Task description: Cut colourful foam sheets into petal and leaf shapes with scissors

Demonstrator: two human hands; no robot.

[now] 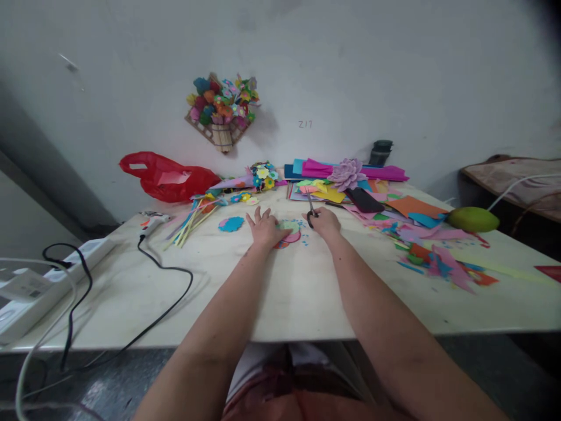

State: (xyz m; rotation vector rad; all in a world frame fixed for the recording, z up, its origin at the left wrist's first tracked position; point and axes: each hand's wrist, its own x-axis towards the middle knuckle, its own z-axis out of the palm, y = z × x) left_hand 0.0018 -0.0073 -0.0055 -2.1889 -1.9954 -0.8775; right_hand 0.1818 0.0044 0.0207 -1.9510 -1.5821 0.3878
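My right hand (328, 223) grips a pair of scissors (311, 214) by the dark handles, with the blades pointing away from me. Fingers spread, my left hand (264, 229) lies on the table, its thumb reaching to the edge of several round cut-outs (291, 233) in green, pink and red. Whether the thumb presses on them is hard to tell. Tiny blue scraps (304, 227) are scattered between the cut-outs and the scissors. To the left of my left hand rests a blue scalloped cut-out (232, 224) with some pink at its side.
A glue gun (153, 223) and its black cord lie left, near a white power strip (56, 280). A red plastic bag (169, 178), thin paper strips (189, 225) and foam flowers (265, 175) stand behind. Coloured scraps (442, 266) and a green fruit-like object (473, 219) lie right.
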